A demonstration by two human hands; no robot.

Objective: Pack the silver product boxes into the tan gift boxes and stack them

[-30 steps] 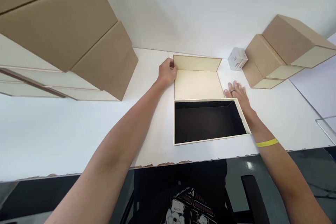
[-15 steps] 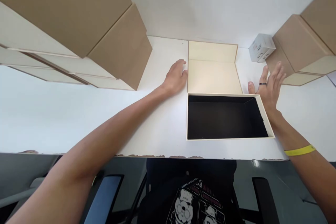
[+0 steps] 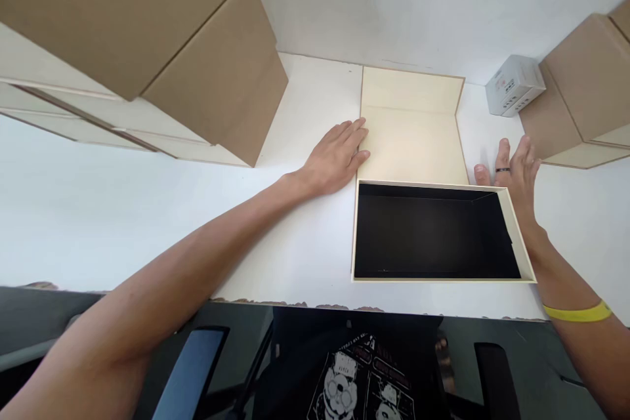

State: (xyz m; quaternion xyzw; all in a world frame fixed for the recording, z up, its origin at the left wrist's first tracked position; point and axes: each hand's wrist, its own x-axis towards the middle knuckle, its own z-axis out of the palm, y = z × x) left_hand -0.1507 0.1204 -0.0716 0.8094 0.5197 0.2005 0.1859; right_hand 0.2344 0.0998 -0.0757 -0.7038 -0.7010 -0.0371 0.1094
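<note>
A cream box (image 3: 522,246) with a black inside lies open on the white table (image 3: 147,210). Its cream lid flap (image 3: 411,134) lies flat behind it, with the far end bent up against the wall. My left hand (image 3: 337,157) rests flat on the table, fingers stretched out and touching the flap's left edge. My right hand (image 3: 514,177), with a dark ring on one finger, is open beside the box's far right corner. A yellow band (image 3: 578,312) circles that wrist. Neither hand holds anything.
Stacked tan cardboard boxes (image 3: 147,46) fill the left of the table. More tan boxes (image 3: 581,92) stand at the right, with a small white carton (image 3: 514,85) beside them. The table's front edge runs just below the open box. Chair arms show underneath.
My left hand let go of the flap's far left corner and slid down to lie flat at its left edge. My right hand lifted off the table, then settled by the box's corner.
</note>
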